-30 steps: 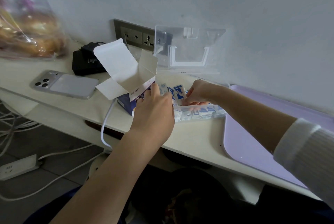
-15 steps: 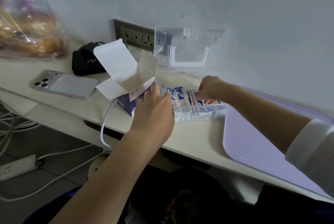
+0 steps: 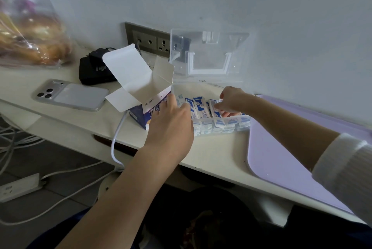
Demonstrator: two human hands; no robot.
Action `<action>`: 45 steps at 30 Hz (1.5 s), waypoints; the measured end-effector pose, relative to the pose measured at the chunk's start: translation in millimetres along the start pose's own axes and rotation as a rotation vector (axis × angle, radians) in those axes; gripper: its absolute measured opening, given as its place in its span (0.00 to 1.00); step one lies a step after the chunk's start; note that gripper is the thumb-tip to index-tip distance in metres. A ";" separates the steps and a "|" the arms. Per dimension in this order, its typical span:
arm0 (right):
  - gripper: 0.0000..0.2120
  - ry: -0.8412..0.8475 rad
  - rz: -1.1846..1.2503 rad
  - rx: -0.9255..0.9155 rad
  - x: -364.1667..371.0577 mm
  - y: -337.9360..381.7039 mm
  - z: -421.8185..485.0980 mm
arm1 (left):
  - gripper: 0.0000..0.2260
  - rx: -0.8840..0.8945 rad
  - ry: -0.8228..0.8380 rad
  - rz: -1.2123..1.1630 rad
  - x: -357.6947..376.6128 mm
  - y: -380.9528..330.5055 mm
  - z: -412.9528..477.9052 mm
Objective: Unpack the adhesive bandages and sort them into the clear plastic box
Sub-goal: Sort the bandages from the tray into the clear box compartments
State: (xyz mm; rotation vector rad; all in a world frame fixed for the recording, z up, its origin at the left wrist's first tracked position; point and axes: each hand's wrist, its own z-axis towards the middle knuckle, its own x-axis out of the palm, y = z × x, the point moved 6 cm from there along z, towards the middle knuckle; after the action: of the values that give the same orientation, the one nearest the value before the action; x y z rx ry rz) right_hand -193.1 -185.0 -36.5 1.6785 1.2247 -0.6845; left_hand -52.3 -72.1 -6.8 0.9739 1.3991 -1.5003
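The bandages (image 3: 199, 106) stand in rows inside the clear box (image 3: 225, 128) on the tabletop (image 3: 211, 152). The right hand (image 3: 231, 99) has its grip pinched on a few of them, likely squaring them up. The left hand (image 3: 171, 126), grip open, seems to be bracing the box beside the opened carton (image 3: 138, 114).

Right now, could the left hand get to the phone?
Probably yes. The phone lies bare on the desk left of the carton, which the left hand touches; only a flap juts nearby.
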 end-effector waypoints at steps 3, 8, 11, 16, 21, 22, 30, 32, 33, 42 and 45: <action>0.15 -0.011 0.015 -0.002 -0.3 0.8 -0.1 | 0.03 -0.002 0.004 -0.006 0.2 -0.1 0.5; 0.14 -0.030 0.035 -0.029 -1.1 2.8 -3.0 | 0.03 -0.004 0.009 -0.006 -0.4 -0.8 0.1; 0.13 -0.035 0.033 -0.035 -2.0 2.2 -4.6 | 0.03 -0.003 0.007 -0.009 -0.9 -0.7 -0.4; 0.11 -0.224 -0.035 -0.191 -10.5 15.8 -11.7 | 0.03 -0.005 0.007 -0.005 -1.8 -0.6 -0.6; 0.13 -0.079 -0.058 -0.216 10.5 34.2 -15.5 | 0.04 -0.007 0.003 -0.004 -1.6 -1.0 -0.1; 0.13 -0.077 -0.070 -0.204 13.0 35.6 -15.3 | 0.04 -0.007 0.003 -0.002 -1.6 -0.9 -0.3; 0.11 -0.011 -0.073 -0.257 20.5 47.2 -16.4 | 0.05 0.002 -0.001 0.007 -2.1 -0.1 -0.2; 0.14 -0.011 -0.106 -0.298 19.0 49.1 -15.5 | 0.05 0.002 -0.001 0.006 -2.5 0.4 -0.4; 0.15 -0.008 -0.130 -0.311 18.4 49.2 -14.4 | 0.05 0.000 0.000 0.001 -2.7 0.4 -0.5; 0.22 0.064 -0.238 -0.298 20.5 45.7 -4.8 | 0.04 -0.004 -0.005 -0.006 -4.5 0.2 -0.5; 0.19 0.056 -0.218 -0.295 20.4 47.5 -3.6 | 0.07 -0.001 -0.012 0.035 -5.3 1.7 1.2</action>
State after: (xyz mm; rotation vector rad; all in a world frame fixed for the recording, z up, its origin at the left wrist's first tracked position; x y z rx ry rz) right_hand -141.9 -177.1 -35.5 1.3413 1.4852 -0.5571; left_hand -48.9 -73.0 -2.4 0.9827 1.3678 -1.4770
